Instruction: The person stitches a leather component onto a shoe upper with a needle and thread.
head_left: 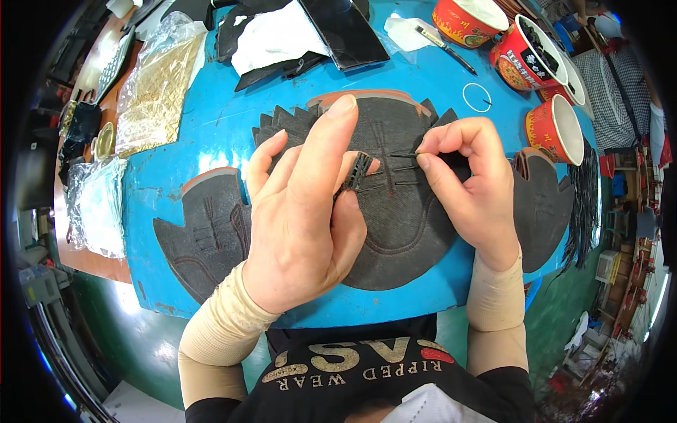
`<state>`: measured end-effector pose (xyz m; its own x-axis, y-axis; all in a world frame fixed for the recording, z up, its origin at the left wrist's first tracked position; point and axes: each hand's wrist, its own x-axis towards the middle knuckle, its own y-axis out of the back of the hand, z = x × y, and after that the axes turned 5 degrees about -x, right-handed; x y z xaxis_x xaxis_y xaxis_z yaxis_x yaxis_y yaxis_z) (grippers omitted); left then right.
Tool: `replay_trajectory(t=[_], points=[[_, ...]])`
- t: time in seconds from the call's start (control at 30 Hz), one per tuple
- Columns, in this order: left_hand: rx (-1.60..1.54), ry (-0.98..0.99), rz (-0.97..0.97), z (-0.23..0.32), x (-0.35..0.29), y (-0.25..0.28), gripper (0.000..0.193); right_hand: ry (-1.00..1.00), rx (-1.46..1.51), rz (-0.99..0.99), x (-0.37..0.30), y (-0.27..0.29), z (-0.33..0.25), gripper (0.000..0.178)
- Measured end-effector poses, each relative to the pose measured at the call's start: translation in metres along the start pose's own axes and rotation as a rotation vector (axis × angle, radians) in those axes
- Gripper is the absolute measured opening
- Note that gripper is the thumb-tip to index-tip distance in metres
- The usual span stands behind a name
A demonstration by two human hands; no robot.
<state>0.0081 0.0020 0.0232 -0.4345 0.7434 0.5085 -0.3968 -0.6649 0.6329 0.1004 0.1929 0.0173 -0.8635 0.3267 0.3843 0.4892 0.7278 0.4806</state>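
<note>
A large dark grey leather-like panel (391, 264) with stitched lines, a pointed fringe and a brownish top edge lies flat in the middle. Over its left half, my left hand (300, 211) holds a small black woven-looking piece (355, 173) between thumb and fingers, index finger raised. Thin black strips (398, 168) stretch between this piece and my right hand. There my right hand (476, 187) pinches a strip between thumb and forefinger. Similar panels lie at the left (208, 225) and the right (543, 211), partly covered by my hands and the middle panel.
All this is on a blue table (303, 307). Red paper tubs (553, 127) stand at the far right, near a white ring (477, 97) and a knife-like tool (448, 51). Long black strips (584, 204) hang at the right edge. Plastic bags (151, 99) lie at the left.
</note>
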Motion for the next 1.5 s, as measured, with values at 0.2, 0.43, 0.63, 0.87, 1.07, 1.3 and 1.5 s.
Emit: replay_trajectory(t=[0.2,0.43,0.63,0.87,1.07,1.3,1.5], points=[[-0.136,-0.029,0.023,0.0,0.004,0.008,0.066,-0.002,-0.025,-0.047,0.005,0.004,-0.005,0.019],[-0.279,0.16,0.005,0.0,0.004,0.015,0.048,-0.026,-0.008,-0.109,0.009,0.006,-0.005,0.017],[0.07,-0.053,0.034,0.0,0.024,0.013,0.022,-0.038,0.041,-0.08,0.008,0.007,-0.004,0.016],[0.254,-0.101,0.006,0.002,0.021,0.006,0.023,0.008,-0.059,-0.072,0.009,0.004,-0.001,0.017],[0.255,-0.089,-0.047,0.006,0.021,0.006,0.025,0.02,-0.091,-0.021,0.008,0.001,-0.002,0.018],[0.251,-0.113,-0.069,0.006,0.026,0.002,0.029,0.03,-0.117,-0.005,0.009,0.0,-0.002,0.019],[0.333,-0.113,-0.108,0.008,0.028,0.001,0.029,0.038,-0.128,-0.056,0.008,0.007,-0.001,0.016]])
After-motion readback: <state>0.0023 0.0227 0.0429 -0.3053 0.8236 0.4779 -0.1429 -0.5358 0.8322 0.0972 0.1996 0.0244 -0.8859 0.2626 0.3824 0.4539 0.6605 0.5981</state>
